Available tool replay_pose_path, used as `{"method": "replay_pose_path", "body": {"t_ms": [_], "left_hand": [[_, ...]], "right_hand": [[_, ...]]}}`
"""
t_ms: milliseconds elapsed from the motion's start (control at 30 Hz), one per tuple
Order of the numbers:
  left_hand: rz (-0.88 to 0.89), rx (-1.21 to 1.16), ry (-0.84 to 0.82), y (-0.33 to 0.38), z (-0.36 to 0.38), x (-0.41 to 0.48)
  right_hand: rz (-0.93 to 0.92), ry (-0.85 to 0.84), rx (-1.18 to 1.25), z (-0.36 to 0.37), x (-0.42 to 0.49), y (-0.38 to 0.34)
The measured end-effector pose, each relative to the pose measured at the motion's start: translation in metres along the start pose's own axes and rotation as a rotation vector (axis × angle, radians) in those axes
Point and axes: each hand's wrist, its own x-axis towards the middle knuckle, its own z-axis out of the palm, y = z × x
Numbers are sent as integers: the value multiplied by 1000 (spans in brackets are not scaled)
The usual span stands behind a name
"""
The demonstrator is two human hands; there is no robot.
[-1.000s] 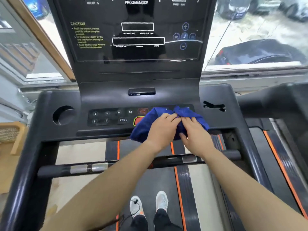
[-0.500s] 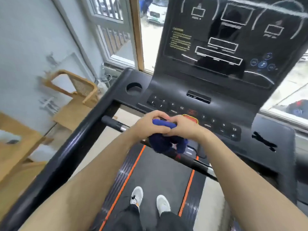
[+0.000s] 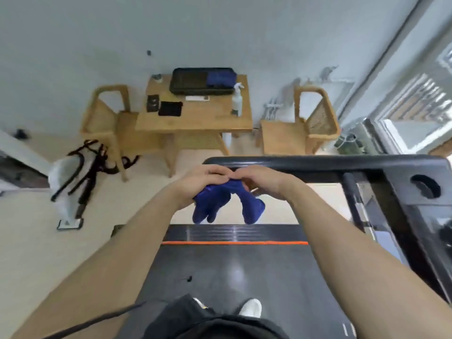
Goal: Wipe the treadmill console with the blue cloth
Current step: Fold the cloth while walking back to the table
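Both hands hold the blue cloth in the air in front of me, over the side edge of the treadmill belt. My left hand and my right hand meet at the fingertips on top of the cloth, which hangs down below them in two folds. The treadmill console shows only as a black corner with a round cup holder at the far right, well away from the cloth. Its black side rail runs just behind my hands.
Straight ahead against the wall stands a wooden table carrying a black tray, a spray bottle and dark cloths. Wooden chairs flank it. A white bag with black straps lies on the floor at left.
My view has swung left, away from the console toward the table and wall. Both hands lifted the cloth off the button panel and bunched it together in the air.
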Motion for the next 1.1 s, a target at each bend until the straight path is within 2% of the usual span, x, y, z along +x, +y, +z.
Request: {"method": "replay_pose_path", "body": {"t_ms": [67, 167, 400, 533, 667, 767, 900, 1100], "left_hand": [[-17, -91, 94, -22, -56, -43], [-49, -178, 291, -61, -129, -116], [-179, -255, 689, -163, -257, -282], [-230, -246, 949, -201, -300, -354], [-249, -265, 1162, -228, -348, -406], [-322, -246, 1248, -246, -393, -432], [-378, -295, 1318, -263, -468, -456], [-531, -271, 1315, -268, -584, -485]], "right_hand": [[9, -84, -40, 47, 44, -33], [-8, -203, -236, 132, 101, -82], [-182, -518, -699, 351, 195, -161], [-377, -552, -892, 461, 223, -186], [-540, -523, -957, 553, 260, -207], [-599, -567, -998, 616, 292, -226], [-832, -529, -1087, 689, 344, -258], [-694, -741, -1254, 767, 432, -321]]}}
